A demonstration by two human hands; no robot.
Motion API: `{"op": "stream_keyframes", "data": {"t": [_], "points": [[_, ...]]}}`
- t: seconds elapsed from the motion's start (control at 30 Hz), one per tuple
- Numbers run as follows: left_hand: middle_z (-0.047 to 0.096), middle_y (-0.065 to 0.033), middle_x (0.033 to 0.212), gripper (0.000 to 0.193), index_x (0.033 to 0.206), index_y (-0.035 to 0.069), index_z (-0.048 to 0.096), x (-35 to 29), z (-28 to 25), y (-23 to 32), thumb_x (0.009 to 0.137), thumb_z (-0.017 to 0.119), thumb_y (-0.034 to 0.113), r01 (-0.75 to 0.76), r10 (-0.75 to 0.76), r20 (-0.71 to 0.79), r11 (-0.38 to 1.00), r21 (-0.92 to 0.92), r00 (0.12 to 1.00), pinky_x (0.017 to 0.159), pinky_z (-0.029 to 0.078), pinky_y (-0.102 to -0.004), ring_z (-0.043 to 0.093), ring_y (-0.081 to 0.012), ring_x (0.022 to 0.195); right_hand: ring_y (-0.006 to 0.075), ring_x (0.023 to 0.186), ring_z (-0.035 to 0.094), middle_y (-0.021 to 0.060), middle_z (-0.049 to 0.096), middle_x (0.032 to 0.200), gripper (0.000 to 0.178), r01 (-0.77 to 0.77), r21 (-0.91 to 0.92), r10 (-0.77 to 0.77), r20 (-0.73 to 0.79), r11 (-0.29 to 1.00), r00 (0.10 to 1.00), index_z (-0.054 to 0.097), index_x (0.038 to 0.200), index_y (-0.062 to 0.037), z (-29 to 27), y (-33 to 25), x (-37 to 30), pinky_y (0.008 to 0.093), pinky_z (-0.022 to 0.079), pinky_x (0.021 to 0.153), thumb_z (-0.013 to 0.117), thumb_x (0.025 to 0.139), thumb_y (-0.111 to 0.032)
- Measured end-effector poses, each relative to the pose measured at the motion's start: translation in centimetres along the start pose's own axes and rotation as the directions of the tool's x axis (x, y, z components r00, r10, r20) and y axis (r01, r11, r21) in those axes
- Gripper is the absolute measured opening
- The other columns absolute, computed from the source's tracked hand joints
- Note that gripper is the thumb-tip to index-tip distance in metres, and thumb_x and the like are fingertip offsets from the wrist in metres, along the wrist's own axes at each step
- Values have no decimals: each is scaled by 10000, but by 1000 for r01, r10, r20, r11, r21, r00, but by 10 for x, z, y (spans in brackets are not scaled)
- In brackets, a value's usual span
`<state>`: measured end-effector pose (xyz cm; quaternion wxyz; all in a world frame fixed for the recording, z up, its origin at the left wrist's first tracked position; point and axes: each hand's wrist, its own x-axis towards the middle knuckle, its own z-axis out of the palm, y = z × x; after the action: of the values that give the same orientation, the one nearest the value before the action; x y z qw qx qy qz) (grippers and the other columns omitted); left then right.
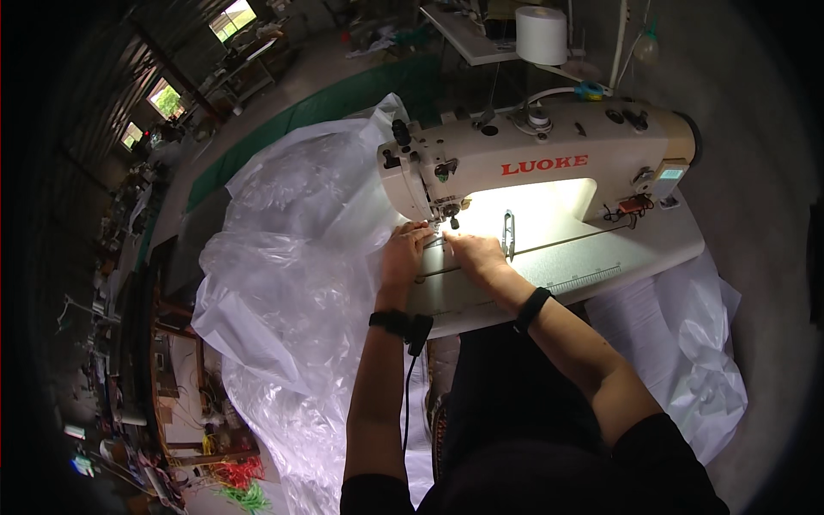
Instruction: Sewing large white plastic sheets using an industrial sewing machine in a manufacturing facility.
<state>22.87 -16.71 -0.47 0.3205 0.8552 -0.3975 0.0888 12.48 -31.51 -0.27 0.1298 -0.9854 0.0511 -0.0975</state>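
A white sewing machine (532, 154) stands in front of me, its lamp lighting the bed under the arm. At the presser foot (437, 227), my left hand (403, 256) is on the left side with its fingers drawn together. My right hand (477, 256) comes in from the right, fingertips pinched close to the needle. What either hand grips is too small to make out. Left of the machine head, crumpled translucent white plastic sheeting (287, 249) spreads out beside my left hand. Metal thread snips (509, 234) lie on the bed, right of my right hand.
A white thread cone (542, 36) stands behind the machine. More white sheeting (678, 343) hangs off the bed's right end. Red strands (238, 471) and green strands (249, 496) lie at the lower left. A dark cable (407, 403) hangs from my left wristband.
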Motion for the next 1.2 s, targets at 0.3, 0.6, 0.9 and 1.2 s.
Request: {"op": "stream_keyframes", "data": {"t": [0.3,0.6,0.9,1.2], "points": [[620,-126,1275,352,1174,73,648,-26,-127,28,828,673,134,18,-11,228,999,-26,974,1021,445,-381,567,-298,1195,312,836,689,138,692,933,373,44,168,-27,-106,985,994,547,1280,-109,-15,1,-23,412,552,664,548,908,-131],[424,-308,1410,1111,1470,-42,284,-246,-351,-251,696,795,570,762,-707,-286,609,221,647,1089,362,-461,420,-441,1313,189,956,684,129,705,1029,261,-50,971,-391,141,233,909,642,1124,19,25,-117,-118,312,531,862,520,1011,-182],[621,-213,933,274,900,12,579,-253,-229,-158,919,580,286,610,-488,-367,640,467,792,765,465,-507,581,-436,878,295,1374,349,176,307,1524,901,-583,811,-326,540,-43,776,237,1504,-43,52,-155,-123,522,377,1055,567,893,-619],[710,-153,925,194,978,-28,669,-421,-278,7,894,666,147,728,-720,-112,670,145,684,773,536,-370,689,-286,872,173,893,640,69,658,970,358,-686,727,-205,677,32,707,595,1135,14,38,-52,-220,338,530,800,740,848,-142]]}}
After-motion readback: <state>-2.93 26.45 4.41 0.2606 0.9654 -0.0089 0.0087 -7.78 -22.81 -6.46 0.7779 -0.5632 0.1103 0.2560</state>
